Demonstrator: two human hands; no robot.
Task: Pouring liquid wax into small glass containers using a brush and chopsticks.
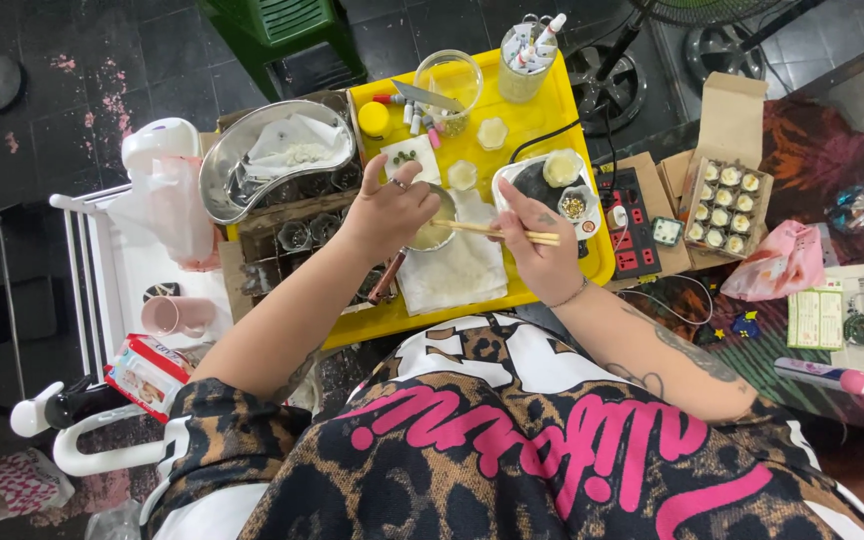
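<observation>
My left hand [392, 208] grips a small metal pot [434, 234] of pale yellowish liquid over a white cloth [457, 272] on the yellow tray [542, 120]. In my right hand [537, 245] I hold a pair of wooden chopsticks [497, 233], their tips dipped into the pot. Just beyond my right hand sits a white dish [549, 176] with a dark slab, a pale round lump and a tiny bowl of seeds.
A kidney-shaped steel basin [277, 155] lies left of the tray. Glass jars, a pen cup [527, 60] and small moulds stand at the tray's far end. A cardboard box of small filled cups [722, 205], a power strip [632, 225] and a pink bag [782, 262] are to the right.
</observation>
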